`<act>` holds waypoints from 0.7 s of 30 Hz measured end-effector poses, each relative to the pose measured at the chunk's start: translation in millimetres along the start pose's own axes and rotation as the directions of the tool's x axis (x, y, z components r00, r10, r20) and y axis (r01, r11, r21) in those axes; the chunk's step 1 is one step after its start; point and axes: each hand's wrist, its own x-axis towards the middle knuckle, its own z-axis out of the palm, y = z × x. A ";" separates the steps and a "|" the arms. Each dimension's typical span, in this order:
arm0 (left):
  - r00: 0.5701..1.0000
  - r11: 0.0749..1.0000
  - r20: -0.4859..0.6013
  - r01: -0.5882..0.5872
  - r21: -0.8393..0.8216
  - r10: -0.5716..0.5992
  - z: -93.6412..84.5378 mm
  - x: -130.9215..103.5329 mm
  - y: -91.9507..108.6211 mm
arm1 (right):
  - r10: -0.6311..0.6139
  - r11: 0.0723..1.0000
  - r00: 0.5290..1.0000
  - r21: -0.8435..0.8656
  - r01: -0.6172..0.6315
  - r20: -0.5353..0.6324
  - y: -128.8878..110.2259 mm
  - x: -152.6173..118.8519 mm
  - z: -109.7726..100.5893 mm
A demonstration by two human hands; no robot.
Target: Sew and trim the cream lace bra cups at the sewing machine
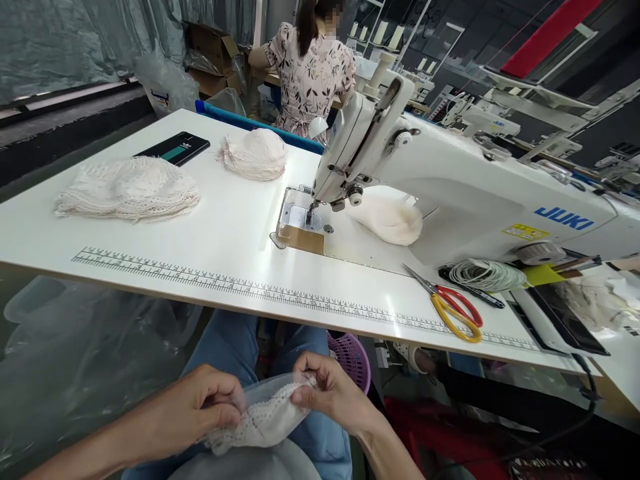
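A piece of white lace fabric (pixel 267 421) with a sheer layer is stretched between my two hands, above my lap and below the table edge. My left hand (pixel 213 403) pinches its left part, fingers curled in. At the upper right end, my right hand (pixel 333 393) grips the edge between thumb and fingers. Ahead on the table stands a white sewing machine (pixel 360 147), its needle area bare of fabric. Left of it lie a stack of white lace pieces (pixel 130 188) and a smaller pale stack (pixel 256 155). Another pale fabric piece (pixel 393 220) rests under the machine arm.
Scissors (pixel 453 310) with red and yellow handles lie near the table's front edge, beside a coil of pale cord (pixel 485 275). A dark phone-like object (pixel 177 148) lies behind the lace stack. A purple basket (pixel 353 357) stands below the table. A person (pixel 310 73) sits beyond it.
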 end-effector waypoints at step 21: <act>0.992 0.999 0.122 -0.002 -0.050 0.008 -3.9 -1.6 14.0 | 0.049 0.999 0.998 0.011 -0.049 0.028 7.6 -0.3 0.4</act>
